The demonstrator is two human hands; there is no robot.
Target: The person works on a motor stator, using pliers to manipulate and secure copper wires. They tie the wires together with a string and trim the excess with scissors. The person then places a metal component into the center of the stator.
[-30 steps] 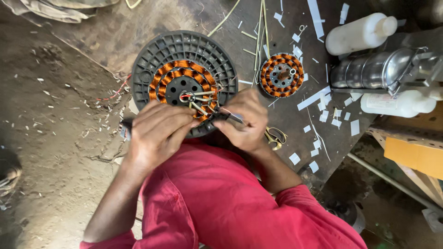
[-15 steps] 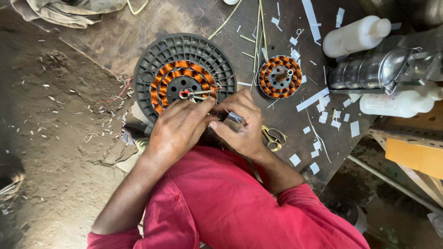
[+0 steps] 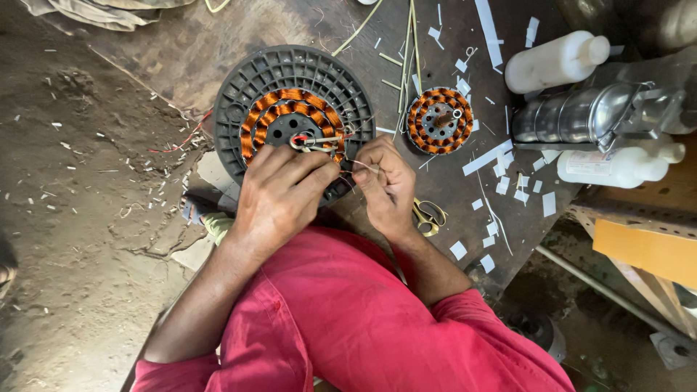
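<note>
A large stator (image 3: pixel 294 120), ringed with copper windings inside a dark grey ribbed disc, lies on the brown board (image 3: pixel 218 43) just beyond the person's knees. Thin wire leads (image 3: pixel 363 166) at its near edge are being worked. The left hand (image 3: pixel 279 192) is laid over the near rim, its fingers closed down on the windings and leads. The right hand (image 3: pixel 388 185) is pinched on a thin lead, which is held taut toward the left fingers. The step in hand is judged to be the dressing or joining of the leads; the next move would call for a steady pinch and a firm hold on the stator.

Yellow-handled scissors (image 3: pixel 428 216) lie just beside the right wrist. A smaller stator (image 3: pixel 438 120) sits to the right, with white paper scraps (image 3: pixel 501 185) scattered about it. White bottles (image 3: pixel 555 62) and a metal canister (image 3: pixel 581 116) are set farther right.

Against the earlier frames, both hands are seen closer together and nearer the rim.
</note>
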